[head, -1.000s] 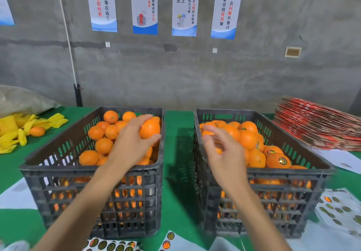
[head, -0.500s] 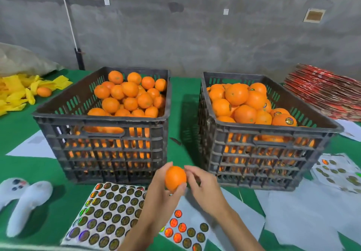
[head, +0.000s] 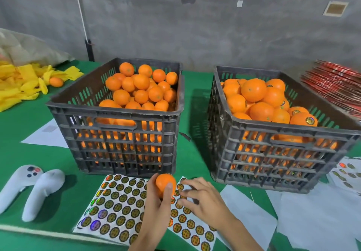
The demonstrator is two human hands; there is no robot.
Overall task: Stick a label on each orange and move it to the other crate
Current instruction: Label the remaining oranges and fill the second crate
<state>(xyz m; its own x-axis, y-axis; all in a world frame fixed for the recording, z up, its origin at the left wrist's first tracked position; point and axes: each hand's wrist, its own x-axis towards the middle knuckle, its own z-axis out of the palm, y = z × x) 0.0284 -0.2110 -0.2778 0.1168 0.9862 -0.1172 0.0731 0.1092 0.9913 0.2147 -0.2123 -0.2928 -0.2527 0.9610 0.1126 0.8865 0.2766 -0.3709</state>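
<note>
Spreading under everything, the green table (head: 195,114) carries two dark crates side by side. The left crate (head: 121,133) holds plain oranges, the right crate (head: 273,153) labelled ones. The near sticker sheet (head: 117,202) is partly hidden by both hands. The left hand (head: 156,207) grips one orange (head: 165,183) above it; round, it shows no clear long axis, its stem end unseen. The right hand (head: 203,200) bends fingertips onto the stickers, possibly pinching one, though blur prevents telling.
</note>
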